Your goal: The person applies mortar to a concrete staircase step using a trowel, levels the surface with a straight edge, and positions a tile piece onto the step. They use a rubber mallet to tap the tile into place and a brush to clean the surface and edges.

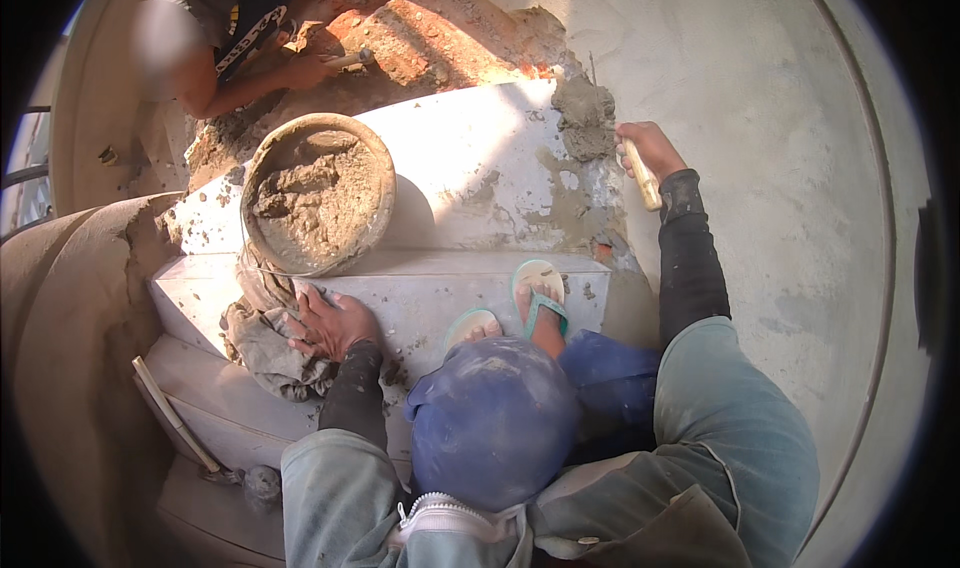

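My right hand (655, 151) is closed round the pale wooden handle of a trowel (641, 178), against the wall at the right. Wet grey mortar (585, 118) lies just left of that hand, and the trowel's blade cannot be made out against it. My left hand (335, 323) presses down on the step with its fingers spread. Its fingertips touch a crumpled, dirty grey-brown cloth (270, 353). Just beyond the left hand, a round bucket (377, 158) of thick brown mortar (315, 203) stands on the pale steps (440, 263).
At the upper left a co-worker's hand (312, 71) grips a short-handled tool (355, 59), beside reddish rubble (420, 43). My sandalled feet (540, 303) stand on the step. A long pale stick (175, 413) and a grey rounded lump (262, 488) lie at the lower left. A smooth plastered wall (790, 168) curves along the right.
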{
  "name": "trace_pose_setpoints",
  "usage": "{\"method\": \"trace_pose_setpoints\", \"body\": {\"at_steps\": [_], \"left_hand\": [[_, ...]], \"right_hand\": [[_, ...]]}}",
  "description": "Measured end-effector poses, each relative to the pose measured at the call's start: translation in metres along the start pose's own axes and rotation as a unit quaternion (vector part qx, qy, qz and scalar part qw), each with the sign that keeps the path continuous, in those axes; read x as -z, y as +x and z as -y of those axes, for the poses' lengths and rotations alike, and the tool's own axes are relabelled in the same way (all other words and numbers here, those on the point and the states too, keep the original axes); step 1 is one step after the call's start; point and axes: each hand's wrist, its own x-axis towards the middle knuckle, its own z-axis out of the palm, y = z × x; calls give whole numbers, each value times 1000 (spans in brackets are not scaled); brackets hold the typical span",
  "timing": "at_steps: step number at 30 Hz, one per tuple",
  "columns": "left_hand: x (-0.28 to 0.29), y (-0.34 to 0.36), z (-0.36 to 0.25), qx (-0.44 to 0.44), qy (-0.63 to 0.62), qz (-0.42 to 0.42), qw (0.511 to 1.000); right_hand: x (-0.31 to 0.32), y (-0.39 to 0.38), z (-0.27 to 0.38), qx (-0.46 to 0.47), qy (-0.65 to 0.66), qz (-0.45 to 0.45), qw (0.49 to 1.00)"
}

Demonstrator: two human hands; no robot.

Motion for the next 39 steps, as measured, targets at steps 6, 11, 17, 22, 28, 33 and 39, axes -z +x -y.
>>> {"method": "trace_pose_setpoints", "body": {"at_steps": [6, 11, 17, 22, 28, 33, 39], "left_hand": [[-2, -4, -11, -9, 23, -6, 1000], [-5, -4, -9, -17, 48, -23, 998], [-11, -6, -8, -31, 57, -45, 997], [-8, -3, -4, -31, 72, -40, 996], [-2, -10, -12, -34, 58, -21, 998], [-12, -5, -6, -30, 51, -48, 997], [-2, -4, -9, -24, 45, -26, 998]], "right_hand": [[-41, 34, -83, -2, -23, -30, 999], [-54, 87, -102, -2, -94, -154, 984], [-24, 72, -138, 116, -354, -282, 884], [-43, 23, -134, 66, -278, -350, 892], [-78, -49, -80, 83, -259, -393, 878], [-104, -61, -58, 139, -42, -70, 987], [-64, 6, -37, -7, 52, 199, 979]]}}
